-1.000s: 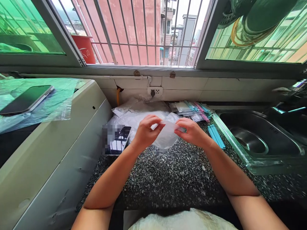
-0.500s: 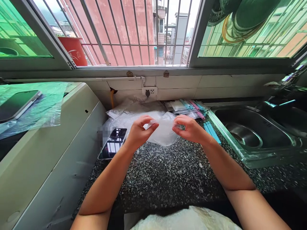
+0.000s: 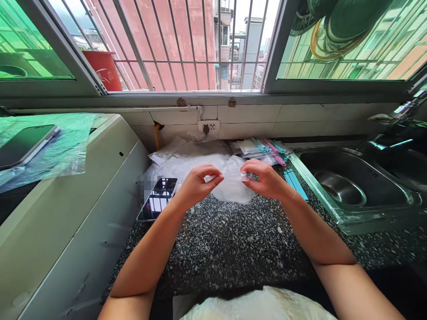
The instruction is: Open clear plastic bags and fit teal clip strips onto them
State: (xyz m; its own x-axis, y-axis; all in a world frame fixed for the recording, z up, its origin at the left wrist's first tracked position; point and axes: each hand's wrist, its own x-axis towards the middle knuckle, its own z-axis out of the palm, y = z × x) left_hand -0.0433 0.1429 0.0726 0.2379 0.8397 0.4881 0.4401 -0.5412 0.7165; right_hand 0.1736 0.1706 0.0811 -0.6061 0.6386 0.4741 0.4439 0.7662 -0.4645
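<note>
While both forearms are stretched forward over the speckled black granite countertop (image 3: pixel 233 249), a small clear plastic bag (image 3: pixel 233 189) is held between the two hands just above the stone. The left hand (image 3: pixel 196 184) is closed in a pinch, thumb against fingertips, on the bag's upper left edge; the right hand (image 3: pixel 265 178) is pinched shut on the upper right edge. Behind the bag, a heap of clear plastic bags (image 3: pixel 187 158) is piled against the tiled wall. A black smartphone (image 3: pixel 157 199) lies flat just left of the left hand. Blue and pink strips (image 3: pixel 267 149) are stacked near the stainless steel sink (image 3: pixel 340 186), with loose blue strips (image 3: pixel 295 183) beside its rim.
</note>
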